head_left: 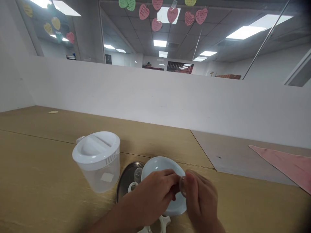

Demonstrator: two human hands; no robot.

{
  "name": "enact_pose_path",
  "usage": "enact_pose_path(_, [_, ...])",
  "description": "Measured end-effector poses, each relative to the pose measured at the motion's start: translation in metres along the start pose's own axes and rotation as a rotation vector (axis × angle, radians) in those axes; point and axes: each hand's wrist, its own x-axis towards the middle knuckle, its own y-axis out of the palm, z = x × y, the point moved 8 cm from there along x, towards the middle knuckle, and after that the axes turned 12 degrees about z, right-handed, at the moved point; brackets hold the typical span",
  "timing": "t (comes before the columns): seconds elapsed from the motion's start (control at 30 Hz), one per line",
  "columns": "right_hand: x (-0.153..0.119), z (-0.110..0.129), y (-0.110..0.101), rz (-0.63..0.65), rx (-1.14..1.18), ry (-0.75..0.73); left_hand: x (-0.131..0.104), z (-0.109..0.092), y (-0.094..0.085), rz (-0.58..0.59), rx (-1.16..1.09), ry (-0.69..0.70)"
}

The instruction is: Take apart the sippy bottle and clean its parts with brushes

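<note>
My left hand (155,194) and my right hand (202,200) meet over the right side of a pale blue bowl (157,162). Between them is a small clear round piece (182,186), partly covered by the fingers; my right hand is closed on it. The fingers of my left hand are bent together beside it, and what they pinch is hidden. Left of the bowl, a dark round metal tray (125,181) holds a clear domed piece (138,174) and a small white part (132,186). Below my left hand, a white frame-like part (165,222) shows.
A clear pitcher with a white lid (97,150) stands left of the tray. A pink cloth (286,163) lies at the far right on a grey section (233,158) of the wooden table (43,168). A white wall (155,97) closes off the back.
</note>
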Motion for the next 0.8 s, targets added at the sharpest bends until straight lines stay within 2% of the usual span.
enact_pose_path(0.07, [0.003, 0.001, 0.009, 0.022, 0.0, -0.038, 0.0, 0.004, -0.002, -0.021, 0.029, -0.024])
enact_pose_path(0.17, [0.006, -0.005, 0.017, 0.095, 0.011, 0.043, 0.0, 0.009, -0.008, -0.066, 0.111, -0.063])
enact_pose_path(0.23, [0.005, -0.011, 0.013, 0.104, 0.031, 0.117, 0.0, 0.01, -0.011, -0.081, 0.144, -0.067])
enact_pose_path(0.33, [0.004, -0.019, 0.002, 0.038, 0.005, 0.174, 0.001, 0.005, -0.012, -0.068, 0.161, -0.032])
enact_pose_path(0.47, [0.007, -0.016, 0.0, 0.027, -0.122, 0.099, 0.001, 0.002, -0.014, -0.11, 0.163, 0.008])
enact_pose_path(0.57, [0.009, -0.009, -0.003, 0.045, -0.126, 0.053, 0.002, 0.005, -0.016, -0.113, 0.148, -0.032])
enact_pose_path(0.67, [0.001, -0.014, -0.029, -0.068, -0.14, 0.175, 0.002, 0.005, -0.015, -0.071, 0.069, -0.073])
enact_pose_path(0.73, [-0.016, -0.028, -0.058, -0.205, -0.16, 0.336, -0.001, 0.0, -0.01, -0.046, 0.031, -0.053])
enact_pose_path(0.8, [-0.037, -0.041, -0.083, -0.293, -0.097, 0.405, -0.004, -0.009, -0.003, -0.041, 0.059, 0.003])
